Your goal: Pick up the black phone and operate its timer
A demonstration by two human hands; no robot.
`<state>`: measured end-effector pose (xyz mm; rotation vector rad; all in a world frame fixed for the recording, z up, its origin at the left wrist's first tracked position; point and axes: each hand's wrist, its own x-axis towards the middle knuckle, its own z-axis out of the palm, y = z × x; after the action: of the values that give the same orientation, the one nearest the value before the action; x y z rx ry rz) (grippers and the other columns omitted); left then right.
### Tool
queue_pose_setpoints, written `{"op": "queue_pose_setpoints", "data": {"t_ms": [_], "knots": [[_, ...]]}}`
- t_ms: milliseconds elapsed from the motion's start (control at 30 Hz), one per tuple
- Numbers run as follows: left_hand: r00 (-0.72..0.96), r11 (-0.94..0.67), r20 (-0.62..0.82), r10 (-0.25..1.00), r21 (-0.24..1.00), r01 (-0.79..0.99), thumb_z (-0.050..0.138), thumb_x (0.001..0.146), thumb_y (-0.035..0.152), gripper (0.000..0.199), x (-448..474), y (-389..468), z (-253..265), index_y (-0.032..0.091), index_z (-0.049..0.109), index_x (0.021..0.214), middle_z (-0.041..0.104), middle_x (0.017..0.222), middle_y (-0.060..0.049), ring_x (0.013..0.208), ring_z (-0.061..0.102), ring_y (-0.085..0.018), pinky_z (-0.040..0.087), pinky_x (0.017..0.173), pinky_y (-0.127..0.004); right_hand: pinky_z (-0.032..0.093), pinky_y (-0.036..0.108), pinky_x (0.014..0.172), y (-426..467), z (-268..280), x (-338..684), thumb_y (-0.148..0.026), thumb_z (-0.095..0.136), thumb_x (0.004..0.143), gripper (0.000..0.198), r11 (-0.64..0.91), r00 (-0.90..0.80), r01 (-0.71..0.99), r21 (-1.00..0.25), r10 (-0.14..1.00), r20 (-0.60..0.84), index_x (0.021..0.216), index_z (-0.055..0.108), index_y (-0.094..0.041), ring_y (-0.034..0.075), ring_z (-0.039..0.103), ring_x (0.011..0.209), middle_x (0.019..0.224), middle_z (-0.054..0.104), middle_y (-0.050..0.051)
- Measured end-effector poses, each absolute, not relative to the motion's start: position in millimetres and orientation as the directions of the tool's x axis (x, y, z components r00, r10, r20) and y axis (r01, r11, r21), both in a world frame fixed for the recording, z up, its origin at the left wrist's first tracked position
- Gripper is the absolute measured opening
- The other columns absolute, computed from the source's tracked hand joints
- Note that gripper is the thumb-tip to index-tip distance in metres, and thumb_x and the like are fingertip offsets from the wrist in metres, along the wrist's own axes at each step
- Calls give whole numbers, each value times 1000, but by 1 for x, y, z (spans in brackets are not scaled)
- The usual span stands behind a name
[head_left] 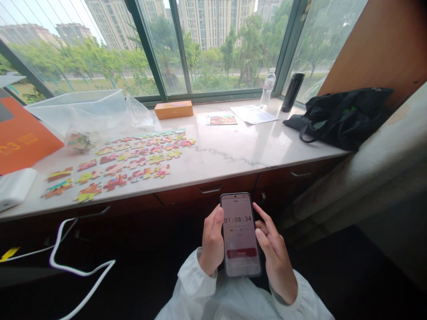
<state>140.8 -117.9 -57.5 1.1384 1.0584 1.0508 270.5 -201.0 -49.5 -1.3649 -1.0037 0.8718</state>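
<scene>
Phone: a black-framed smartphone with a lit white screen [240, 235] was held upright below the front edge of the desk, over the person's lap; a timer reading 01:08:34 and a red bar lower down were shown.
Left hand: the left hand [211, 242] was wrapped around the phone's left side, thumb laid on the screen edge near the digits.
Right hand: the right hand [275, 253] was cupped against the phone's right side, fingers loosely spread, the index raised by the top corner.
Handling: it was judged that a steady two-handed hold and one deliberate thumb press on the red bar would serve best, with stray touches avoided.
Desk: a pale marble-look desk [233, 155] was run along the window.
Puzzle: colourful cardboard jigsaw pieces [126, 162] were spread toward the left front edge, a crumpled clear plastic bag [100, 120] behind them.
Back edge: an orange oblong box [174, 109], a printed card [221, 119], white paper sheets [253, 114], a clear water bottle [267, 87] and a black flask [292, 91] were seen.
Right end: a black fabric bag [343, 116] was laid there.
Room: tall buildings and trees were seen through the glass; a white cable [66, 249] was hung below the desk.
</scene>
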Motion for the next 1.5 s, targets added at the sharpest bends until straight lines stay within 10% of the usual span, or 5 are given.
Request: {"op": "queue_pose_setpoints", "data": {"t_ms": [667, 1067, 1500], "knots": [[161, 89, -73, 984, 992, -93, 50, 94, 50, 43, 140, -120, -59, 15, 67, 111, 71, 112, -8, 101, 63, -22, 50, 84, -28, 46, 23, 58, -201, -46, 271, -44, 38, 99, 55, 28, 356, 79, -996, 933, 55, 151, 31, -28, 12, 44, 55, 70, 52, -4], [219, -18, -2, 976, 996, 91, 42, 97, 52, 46, 140, -125, -52, 17, 69, 112, 72, 105, -8, 95, 63, -22, 50, 80, -29, 28, 21, 46, -194, -43, 286, -44, 37, 100, 52, -1, 309, 453, -892, 938, 156, 148, 39, -24, 10, 31, 44, 53, 41, -7], [42, 31, -38, 998, 986, 164, 47, 94, 54, 45, 139, -112, -71, 21, 68, 116, 66, 125, -9, 118, 56, -26, 41, 104, -37, 47, 22, 59, -189, -54, 282, -42, 43, 98, 45, 23, 249, 420, -907, 958, 140, 141, 42, -27, 12, 55, 59, 79, 60, -2]]}}
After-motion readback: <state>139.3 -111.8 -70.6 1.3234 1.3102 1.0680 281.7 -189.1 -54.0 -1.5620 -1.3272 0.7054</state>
